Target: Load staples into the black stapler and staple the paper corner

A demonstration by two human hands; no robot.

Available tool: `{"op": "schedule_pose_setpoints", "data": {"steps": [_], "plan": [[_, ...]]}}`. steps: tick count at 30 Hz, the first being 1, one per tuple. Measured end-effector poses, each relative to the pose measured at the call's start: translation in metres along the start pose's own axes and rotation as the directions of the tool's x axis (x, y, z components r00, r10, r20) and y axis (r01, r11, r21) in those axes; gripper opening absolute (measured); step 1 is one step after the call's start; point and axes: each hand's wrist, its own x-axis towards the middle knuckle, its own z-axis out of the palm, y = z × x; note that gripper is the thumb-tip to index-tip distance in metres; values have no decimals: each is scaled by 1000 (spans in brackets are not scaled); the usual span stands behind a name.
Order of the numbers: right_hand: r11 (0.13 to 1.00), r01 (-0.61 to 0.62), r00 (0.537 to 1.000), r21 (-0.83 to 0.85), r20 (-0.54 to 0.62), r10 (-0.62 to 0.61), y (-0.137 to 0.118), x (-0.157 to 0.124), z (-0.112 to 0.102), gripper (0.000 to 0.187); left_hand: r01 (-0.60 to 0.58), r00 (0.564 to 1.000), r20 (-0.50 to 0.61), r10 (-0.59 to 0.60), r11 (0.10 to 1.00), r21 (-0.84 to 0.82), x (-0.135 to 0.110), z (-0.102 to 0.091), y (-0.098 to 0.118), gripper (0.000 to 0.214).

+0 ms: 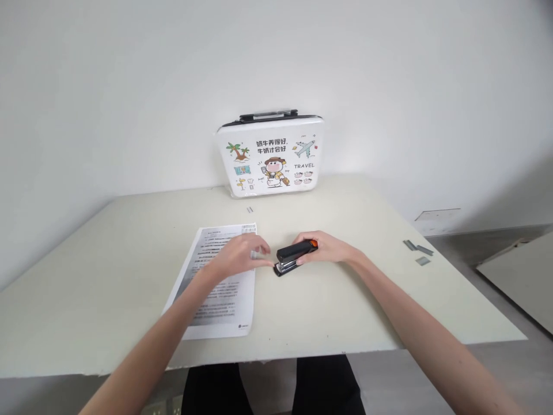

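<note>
My right hand [326, 246] is closed around the rear of a black stapler [295, 251] with an orange part at its back end. The stapler's front points left, and a gap shows between its upper arm and its base. To the left, my left hand [242, 253] hovers over a printed sheet of paper [222, 311]. Its fingers are curved and stand apart from the thumb, whose tip reaches the front end of the stapler. Whether the thumb touches the stapler I cannot tell. Something small and greyish shows between the fingers, too unclear to name.
A white case [272, 155] with cartoon prints and a black handle leans against the wall at the back. Small staple strips [249, 210] lie in front of it. More staple strips [418, 248] lie near the table's right edge. The table [319, 323] ends just before my legs.
</note>
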Motion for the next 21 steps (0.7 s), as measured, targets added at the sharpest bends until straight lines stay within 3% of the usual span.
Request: {"op": "schedule_pose_setpoints", "data": {"steps": [3,6,10,14,17,21], "plan": [[1000,2,1000,18,0,-2,1,1,-1,45,208,974,-78,-214,975,-71,9,-16,-26,37],[1000,1,1000,27,2,-1,2,3,-2,44,428,886,-205,-415,904,21,28,-21,-54,34],[1000,13,1000,25,-3,-13,0,4,-3,42,588,792,-271,-546,802,104,64,-13,-80,51],[999,11,1000,33,-8,-11,-2,5,-3,42,697,712,-275,-646,698,163,96,-2,-88,61],[999,8,1000,45,-8,-7,-2,5,-4,42,726,685,-279,-672,658,199,110,2,-87,45],[999,12,1000,46,-2,-12,0,6,-5,41,703,710,-273,-649,677,219,114,6,-81,33]]}}
